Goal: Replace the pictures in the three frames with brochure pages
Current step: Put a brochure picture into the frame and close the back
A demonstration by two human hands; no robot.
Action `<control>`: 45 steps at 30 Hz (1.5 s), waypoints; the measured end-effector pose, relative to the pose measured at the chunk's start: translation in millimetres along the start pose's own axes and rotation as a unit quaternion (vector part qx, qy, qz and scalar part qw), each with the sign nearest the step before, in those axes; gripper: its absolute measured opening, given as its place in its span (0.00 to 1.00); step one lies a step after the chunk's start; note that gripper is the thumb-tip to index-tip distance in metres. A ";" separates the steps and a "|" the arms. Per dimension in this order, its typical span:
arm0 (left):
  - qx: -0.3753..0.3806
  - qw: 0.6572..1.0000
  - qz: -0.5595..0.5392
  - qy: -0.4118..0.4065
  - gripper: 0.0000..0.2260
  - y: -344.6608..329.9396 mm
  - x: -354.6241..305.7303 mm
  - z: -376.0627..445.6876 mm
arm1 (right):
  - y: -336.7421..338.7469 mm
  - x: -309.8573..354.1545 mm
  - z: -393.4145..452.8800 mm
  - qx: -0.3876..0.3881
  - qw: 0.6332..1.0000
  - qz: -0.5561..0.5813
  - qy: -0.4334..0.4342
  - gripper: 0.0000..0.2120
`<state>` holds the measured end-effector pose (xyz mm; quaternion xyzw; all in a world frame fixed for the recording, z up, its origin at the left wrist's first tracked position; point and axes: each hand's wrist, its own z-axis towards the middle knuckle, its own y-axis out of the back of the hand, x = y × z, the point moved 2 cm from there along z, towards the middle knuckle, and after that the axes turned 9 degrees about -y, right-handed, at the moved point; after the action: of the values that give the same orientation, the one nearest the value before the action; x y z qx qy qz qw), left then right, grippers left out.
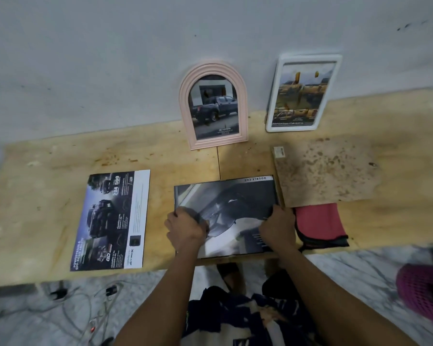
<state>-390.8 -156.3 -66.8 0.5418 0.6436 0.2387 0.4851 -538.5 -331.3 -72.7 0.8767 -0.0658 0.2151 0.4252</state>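
Note:
A dark brochure [235, 203] lies open on the wooden table [160, 151] in front of me. My left hand [185, 231] grips the left part of its top page, and my right hand [278, 228] grips the right part; the page bends up between them. A loose brochure page [113, 221] with dark trucks lies flat to the left. A pink arched frame [213, 106] leans on the wall, holding a picture of a grey pickup. To its right a white rectangular frame [303, 93] holds a picture of yellow vehicles.
A stained brown backing board [328, 171] lies flat at the right of the brochure, with a pink cloth [318, 226] below it near the table's front edge. Cables [85, 303] trail on the marble floor at the lower left. A magenta mesh object [425, 290] sits at the lower right.

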 end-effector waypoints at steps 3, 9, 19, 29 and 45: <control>-0.019 1.000 -0.011 0.012 0.33 3.4 -1.8 0.3 | 0.3 1.1 -1.9 -0.009 1.000 -0.018 -0.004 0.16; -0.065 0.995 -0.069 0.026 0.18 7.8 7.8 9.2 | 2.2 4.5 -6.7 -0.014 0.999 -0.029 -0.004 0.18; -0.047 0.949 -0.308 0.056 0.06 6.6 29.7 15.2 | 4.3 6.6 -5.0 -0.008 1.000 0.011 -0.028 0.31; -0.067 0.934 -0.344 0.074 0.09 9.8 37.6 20.4 | 7.2 4.3 4.5 -0.006 0.998 -0.001 -0.058 0.28; -0.074 0.929 -0.361 0.050 0.07 32.9 26.6 -22.4 | 48.8 4.6 8.2 0.018 0.985 0.166 -0.037 0.20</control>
<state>-393.7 -116.9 -39.8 0.2236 0.7994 0.1209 0.5444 -546.3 -368.1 -40.2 0.8688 -0.2222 0.2509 0.3646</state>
